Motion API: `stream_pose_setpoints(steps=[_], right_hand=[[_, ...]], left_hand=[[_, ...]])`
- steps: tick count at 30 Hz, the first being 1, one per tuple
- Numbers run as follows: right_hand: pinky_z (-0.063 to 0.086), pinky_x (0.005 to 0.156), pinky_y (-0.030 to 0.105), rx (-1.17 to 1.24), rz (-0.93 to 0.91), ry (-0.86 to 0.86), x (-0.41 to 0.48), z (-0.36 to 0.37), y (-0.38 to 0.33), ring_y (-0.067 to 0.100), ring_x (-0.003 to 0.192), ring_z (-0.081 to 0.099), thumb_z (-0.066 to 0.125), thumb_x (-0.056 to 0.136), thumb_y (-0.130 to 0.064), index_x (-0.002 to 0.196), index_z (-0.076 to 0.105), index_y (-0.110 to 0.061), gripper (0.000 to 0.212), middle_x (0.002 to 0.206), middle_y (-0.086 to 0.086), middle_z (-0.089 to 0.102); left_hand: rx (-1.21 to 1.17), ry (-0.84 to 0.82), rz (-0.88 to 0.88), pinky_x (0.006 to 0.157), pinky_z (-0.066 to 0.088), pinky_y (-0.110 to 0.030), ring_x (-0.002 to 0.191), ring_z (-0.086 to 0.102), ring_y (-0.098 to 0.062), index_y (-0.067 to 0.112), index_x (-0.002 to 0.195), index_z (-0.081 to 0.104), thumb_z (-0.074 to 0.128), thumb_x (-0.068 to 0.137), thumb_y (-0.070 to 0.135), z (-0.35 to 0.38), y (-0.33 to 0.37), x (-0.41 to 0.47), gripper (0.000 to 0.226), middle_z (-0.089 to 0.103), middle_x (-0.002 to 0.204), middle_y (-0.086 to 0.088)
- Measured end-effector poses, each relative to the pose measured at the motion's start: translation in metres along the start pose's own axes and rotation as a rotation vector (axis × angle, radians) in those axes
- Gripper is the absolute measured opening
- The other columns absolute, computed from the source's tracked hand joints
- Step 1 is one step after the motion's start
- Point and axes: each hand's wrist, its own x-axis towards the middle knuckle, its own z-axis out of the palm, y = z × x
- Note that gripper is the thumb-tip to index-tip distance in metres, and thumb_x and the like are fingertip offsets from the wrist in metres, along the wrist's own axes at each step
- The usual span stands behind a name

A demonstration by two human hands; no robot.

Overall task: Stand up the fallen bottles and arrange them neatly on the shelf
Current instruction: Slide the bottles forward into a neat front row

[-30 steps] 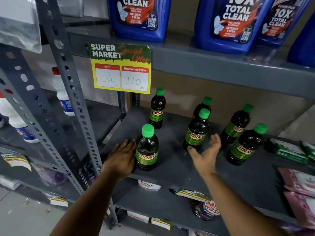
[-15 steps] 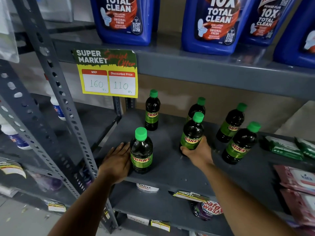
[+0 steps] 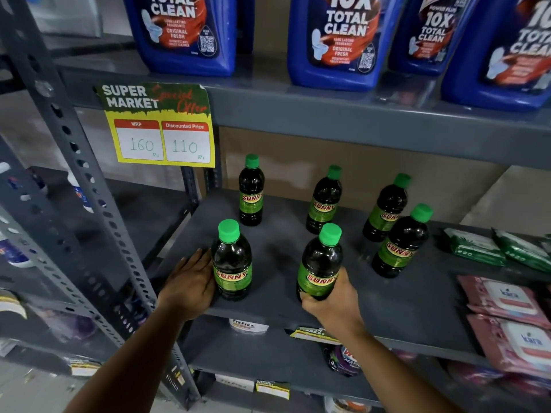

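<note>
Six dark bottles with green caps and "SUNNY" labels stand upright on the grey shelf [image 3: 417,296]. The front-left bottle [image 3: 232,260] stands near the shelf's front edge, and the left hand [image 3: 187,283] lies flat and open against its left side, fingers stretched forward along the shelf and the palm touching the lower part of the bottle. The front-middle bottle [image 3: 320,263] stands to its right, also near the front, leaning slightly; the right hand [image 3: 331,299] is wrapped around its base from the front and right, fingers closed on the lower label. Behind these, toward the back of the shelf, stand the back-left bottle [image 3: 251,190], the back-middle bottle [image 3: 323,201] and the back-right bottle [image 3: 386,208], well apart from both hands. A sixth bottle [image 3: 401,242] stands just in front of the back-right one, to the right of the right hand and clear of it. A yellow price tag [image 3: 162,126] hangs from the upper shelf, where blue cleaner jugs [image 3: 337,43] stand. Green packets [image 3: 474,247] and pink packets [image 3: 507,299] lie at the right end of the shelf.
</note>
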Motion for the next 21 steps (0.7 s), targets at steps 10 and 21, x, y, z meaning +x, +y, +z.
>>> stream_pose_setpoints(steps=[10,21], right_hand=[[0.035,0.105,0.017,0.264,-0.174,0.179,-0.016,-0.014,0.010,0.001,0.131,0.042,0.081,0.069,-0.029,0.148,0.019,-0.019,0.100,0.143,-0.008,0.042],[0.045,0.091,0.033,0.001,0.089,0.238,0.078,-0.125,0.061,0.015,0.113,0.055,0.090,0.062,-0.021,0.137,0.038,-0.017,0.092,0.128,-0.003,0.055]], left_hand=[[0.007,0.011,-0.004,0.121,0.012,-0.044,0.148,0.009,-0.017,0.025,0.150,0.013,0.016,0.088,0.042,0.001,-0.001,0.001,0.065,0.016,0.161,0.003],[0.022,0.022,-0.017,0.120,0.016,-0.044,0.147,0.017,-0.017,0.025,0.149,0.018,0.014,0.088,0.043,0.004,-0.002,0.002,0.063,0.023,0.160,0.002]])
